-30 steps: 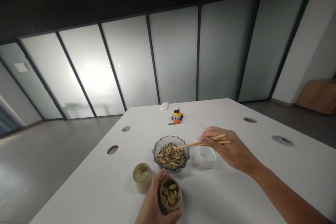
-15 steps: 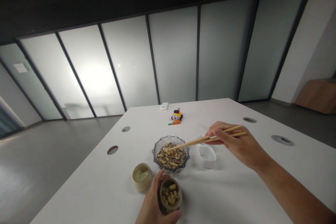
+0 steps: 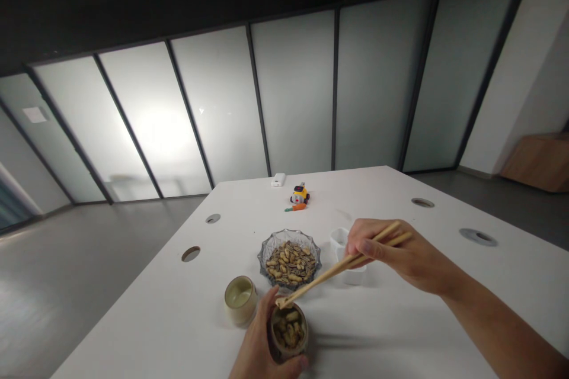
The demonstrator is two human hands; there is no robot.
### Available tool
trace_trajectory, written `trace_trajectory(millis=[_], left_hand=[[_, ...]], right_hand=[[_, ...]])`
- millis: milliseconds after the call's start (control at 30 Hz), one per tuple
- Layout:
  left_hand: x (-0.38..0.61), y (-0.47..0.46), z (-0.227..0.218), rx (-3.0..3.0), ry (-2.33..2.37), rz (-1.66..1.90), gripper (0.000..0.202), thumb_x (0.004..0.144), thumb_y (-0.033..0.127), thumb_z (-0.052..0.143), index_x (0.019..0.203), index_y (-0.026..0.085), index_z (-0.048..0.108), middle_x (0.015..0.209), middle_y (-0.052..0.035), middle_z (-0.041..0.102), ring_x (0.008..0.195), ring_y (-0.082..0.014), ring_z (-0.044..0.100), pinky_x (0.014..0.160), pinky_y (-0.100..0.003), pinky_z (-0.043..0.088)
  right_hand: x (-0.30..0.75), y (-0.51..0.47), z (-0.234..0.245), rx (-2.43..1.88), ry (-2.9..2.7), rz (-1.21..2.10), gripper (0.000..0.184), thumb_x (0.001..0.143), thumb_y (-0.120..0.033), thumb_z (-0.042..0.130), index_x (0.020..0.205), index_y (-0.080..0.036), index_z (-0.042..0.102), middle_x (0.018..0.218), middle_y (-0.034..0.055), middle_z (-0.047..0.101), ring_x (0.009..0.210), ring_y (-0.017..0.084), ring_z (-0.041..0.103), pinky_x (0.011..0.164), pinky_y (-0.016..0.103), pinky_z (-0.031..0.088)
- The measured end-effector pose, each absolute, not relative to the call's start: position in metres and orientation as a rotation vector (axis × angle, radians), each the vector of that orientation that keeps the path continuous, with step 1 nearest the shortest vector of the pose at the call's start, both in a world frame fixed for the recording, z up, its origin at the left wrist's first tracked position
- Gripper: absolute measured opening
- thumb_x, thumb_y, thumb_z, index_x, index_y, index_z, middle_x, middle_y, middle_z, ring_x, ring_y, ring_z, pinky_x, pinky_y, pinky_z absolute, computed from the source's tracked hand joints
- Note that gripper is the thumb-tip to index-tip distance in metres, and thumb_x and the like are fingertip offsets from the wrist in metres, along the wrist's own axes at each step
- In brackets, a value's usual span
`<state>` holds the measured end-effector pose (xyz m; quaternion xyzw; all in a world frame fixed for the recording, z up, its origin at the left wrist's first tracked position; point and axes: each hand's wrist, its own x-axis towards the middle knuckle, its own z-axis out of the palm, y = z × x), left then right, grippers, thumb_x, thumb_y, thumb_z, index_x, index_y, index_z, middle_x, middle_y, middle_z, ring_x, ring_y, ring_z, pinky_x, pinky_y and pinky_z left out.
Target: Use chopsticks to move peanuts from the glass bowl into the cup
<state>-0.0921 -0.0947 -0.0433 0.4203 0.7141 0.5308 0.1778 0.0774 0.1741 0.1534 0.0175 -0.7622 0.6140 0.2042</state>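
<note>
My left hand (image 3: 262, 343) is wrapped round a small ceramic cup (image 3: 304, 340), tilted toward me, with several peanuts (image 3: 291, 331) inside. In my right hand (image 3: 382, 249) is a pair of wooden chopsticks (image 3: 324, 275). Their tips pinch a pale peanut (image 3: 281, 302) at the far rim of the cup. Beyond it stands a scalloped glass bowl (image 3: 265, 249) of peanuts and sunflower seeds. A second, pale green cup (image 3: 240, 301) is upright to the left of my left hand. Two white containers (image 3: 340, 238) are partly hidden behind my right hand.
Farther back on the white table (image 3: 240, 207) are a yellow toy vehicle (image 3: 300, 193), an orange toy carrot (image 3: 296, 208) and a white power bank (image 3: 278, 180). Round cable holes (image 3: 191, 254) pierce the tabletop on both sides. Frosted glass panels stand behind.
The chopsticks in my right hand have moved from above the glass bowl, nearer to me, to the held cup's rim, carrying a peanut. My left hand and its cup stay in place.
</note>
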Motion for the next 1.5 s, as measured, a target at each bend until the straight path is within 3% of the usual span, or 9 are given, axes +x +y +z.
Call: trace_trajectory(millis=[400, 633, 1500], left_hand=[[-0.092, -0.095, -0.046, 1.222, 2.004, 1.528, 0.104, 0.062, 0.018, 0.084, 0.155, 0.022, 0.037, 0.147, -0.0163, 0.062, 0.136, -0.0383, 0.061, 0.118, -0.049, 0.046], [-0.094, -0.095, -0.047, 1.239, 2.014, 1.522, 0.104, 0.064, 0.018, 0.082, 0.157, 0.023, 0.036, 0.147, -0.0155, 0.062, 0.135, -0.0368, 0.062, 0.118, -0.048, 0.046], [-0.091, -0.094, -0.043, 1.218, 2.042, 1.525, 0.104, 0.062, 0.018, 0.084, 0.156, 0.022, 0.040, 0.144, -0.0171, 0.065, 0.131, -0.0396, 0.065, 0.115, -0.050, 0.049]], right_hand=[[0.076, 0.175, 0.152, -0.068, -2.220, 1.326, 0.045, 0.096, -0.062, 0.070, 0.078, -0.021, 0.080, 0.079, 0.0059, 0.073, 0.075, 0.022, 0.068, 0.066, 0.029, 0.054], [0.066, 0.174, 0.142, -0.062, -2.282, 0.846, 0.039, 0.103, -0.052, 0.064, 0.082, -0.023, 0.079, 0.085, 0.0068, 0.075, 0.075, 0.022, 0.070, 0.068, 0.032, 0.055], [0.052, 0.174, 0.121, 0.007, -2.406, 0.866, 0.050, 0.105, -0.061, 0.056, 0.085, -0.022, 0.081, 0.088, 0.0084, 0.075, 0.077, 0.022, 0.069, 0.072, 0.032, 0.056]])
